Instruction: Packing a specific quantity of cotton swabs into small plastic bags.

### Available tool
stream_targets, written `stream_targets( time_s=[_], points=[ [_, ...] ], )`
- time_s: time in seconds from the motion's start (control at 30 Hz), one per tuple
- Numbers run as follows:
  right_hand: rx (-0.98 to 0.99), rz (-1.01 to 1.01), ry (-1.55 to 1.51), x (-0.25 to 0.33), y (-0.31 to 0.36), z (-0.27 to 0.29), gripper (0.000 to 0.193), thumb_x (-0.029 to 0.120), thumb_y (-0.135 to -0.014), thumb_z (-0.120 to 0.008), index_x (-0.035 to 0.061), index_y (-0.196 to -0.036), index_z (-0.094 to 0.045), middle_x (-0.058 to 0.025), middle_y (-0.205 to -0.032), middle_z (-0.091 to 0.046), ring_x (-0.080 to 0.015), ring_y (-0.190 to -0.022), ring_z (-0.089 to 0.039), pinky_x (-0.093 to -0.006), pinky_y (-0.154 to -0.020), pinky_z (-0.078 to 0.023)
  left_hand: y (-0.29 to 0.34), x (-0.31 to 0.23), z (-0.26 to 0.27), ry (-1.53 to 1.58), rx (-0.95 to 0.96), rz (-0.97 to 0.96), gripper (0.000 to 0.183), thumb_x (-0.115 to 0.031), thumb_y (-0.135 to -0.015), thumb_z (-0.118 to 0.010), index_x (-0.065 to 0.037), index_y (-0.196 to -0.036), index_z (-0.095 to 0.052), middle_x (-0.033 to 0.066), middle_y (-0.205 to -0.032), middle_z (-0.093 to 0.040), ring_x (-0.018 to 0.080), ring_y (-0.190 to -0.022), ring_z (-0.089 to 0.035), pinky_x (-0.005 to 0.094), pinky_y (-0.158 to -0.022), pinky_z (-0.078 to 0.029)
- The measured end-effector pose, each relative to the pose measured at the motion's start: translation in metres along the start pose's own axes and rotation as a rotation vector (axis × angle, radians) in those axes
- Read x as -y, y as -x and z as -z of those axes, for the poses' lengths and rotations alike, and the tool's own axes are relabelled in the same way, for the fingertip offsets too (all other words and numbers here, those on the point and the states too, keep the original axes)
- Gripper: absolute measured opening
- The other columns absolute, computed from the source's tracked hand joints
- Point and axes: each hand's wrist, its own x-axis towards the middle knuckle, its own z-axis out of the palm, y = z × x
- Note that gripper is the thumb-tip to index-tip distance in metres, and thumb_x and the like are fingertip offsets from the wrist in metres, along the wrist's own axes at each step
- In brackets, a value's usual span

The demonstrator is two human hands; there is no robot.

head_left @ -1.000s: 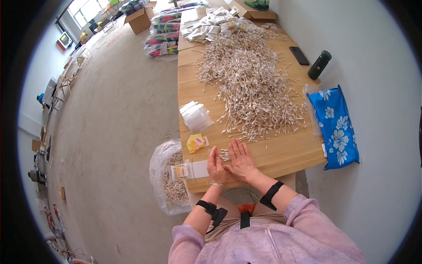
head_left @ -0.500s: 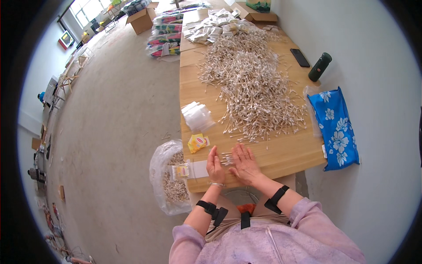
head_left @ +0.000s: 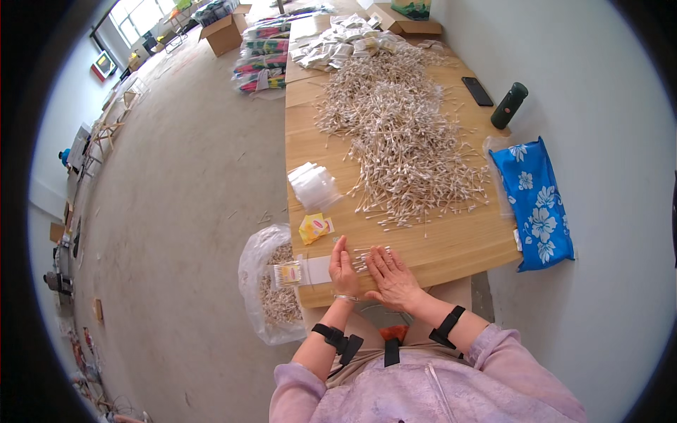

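Observation:
A small row of cotton swabs (head_left: 362,260) lies on the table between my two hands, near the front edge. My left hand (head_left: 343,271) stands on its side with straight fingers, its palm against the tips at the row's left. Spread flat with fingers stretched out, my right hand (head_left: 393,279) rests over the right end of the row and hides part of it. Left of my left hand is a white strip (head_left: 319,270), with a clear packet of swabs (head_left: 287,273) bearing a yellow label at its outer end, over the table's left edge.
A large heap of loose swabs (head_left: 402,141) covers the table's middle. Clear bags (head_left: 312,185) and yellow cards (head_left: 314,228) lie at left; a blue floral pack (head_left: 539,204), a dark bottle (head_left: 509,106) and a phone (head_left: 477,92) at right. A plastic sack (head_left: 257,296) stands beside the table.
My right hand has drawn slightly toward me, its fingertips now lower along the swab row. My left hand stays nearly in place. The whole view has shifted a little.

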Motion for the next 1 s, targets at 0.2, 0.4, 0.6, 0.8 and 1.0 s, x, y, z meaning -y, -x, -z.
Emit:
stream_targets(
  time_s=[0.2,0.4,0.6,0.8,1.0],
  points=[
    [0.025,-0.022,0.087,-0.008,-0.013,-0.003,0.087,0.061,-0.086,-0.046,0.0031,-0.147,-0.021,-0.0197,-0.154,-0.013,-0.0313,-0.144,-0.006,-0.0455,-0.116,-0.002,-0.003,-0.003,0.000,0.036,0.009,0.003,0.039,-0.014,-0.099,-0.037,0.003,-0.132,-0.046,0.0125,-0.135,-0.048,0.0196,-0.125,-0.045,0.0298,-0.106,-0.033],
    [-0.030,-0.012,0.021,-0.008,-0.014,-0.003,0.086,0.059,-0.085,-0.049,0.0044,-0.146,-0.023,-0.0190,-0.153,-0.014,-0.0309,-0.144,-0.008,-0.0459,-0.116,-0.005,-0.003,-0.003,0.001,0.067,0.007,0.010,0.040,-0.017,-0.099,-0.037,0.003,-0.133,-0.046,0.0120,-0.136,-0.048,0.0192,-0.126,-0.044,0.0296,-0.106,-0.033],
    [-0.284,-0.184,-0.372,-0.024,-0.019,-0.009,0.064,0.026,-0.088,-0.054,0.0018,-0.142,-0.030,-0.0200,-0.149,-0.025,-0.0334,-0.141,-0.018,-0.0452,-0.115,-0.012,-0.005,-0.001,0.005,0.097,0.008,0.029,0.041,-0.020,-0.100,-0.036,0.002,-0.133,-0.046,0.0115,-0.136,-0.048,0.0188,-0.126,-0.043,0.0295,-0.106,-0.032],
    [-0.617,-0.332,-0.943,-0.027,-0.035,-0.006,0.048,0.005,-0.084,-0.048,-0.0022,-0.131,-0.040,-0.0195,-0.141,-0.037,-0.0340,-0.134,-0.032,-0.0382,-0.111,-0.024,-0.008,0.003,0.001,0.120,0.010,0.054,0.042,-0.023,-0.101,-0.036,0.002,-0.133,-0.046,0.0110,-0.137,-0.047,0.0184,-0.127,-0.042,0.0293,-0.106,-0.032],
    [-0.645,-0.328,-1.150,-0.003,-0.054,-0.015,0.043,0.005,-0.087,-0.045,-0.0020,-0.129,-0.043,-0.0186,-0.141,-0.038,-0.0311,-0.135,-0.033,-0.0378,-0.112,-0.024,-0.005,0.009,-0.013,0.145,0.016,0.076,0.043,-0.025,-0.102,-0.035,0.002,-0.133,-0.046,0.0105,-0.137,-0.047,0.0180,-0.127,-0.042,0.0292,-0.106,-0.031]
  ],
)
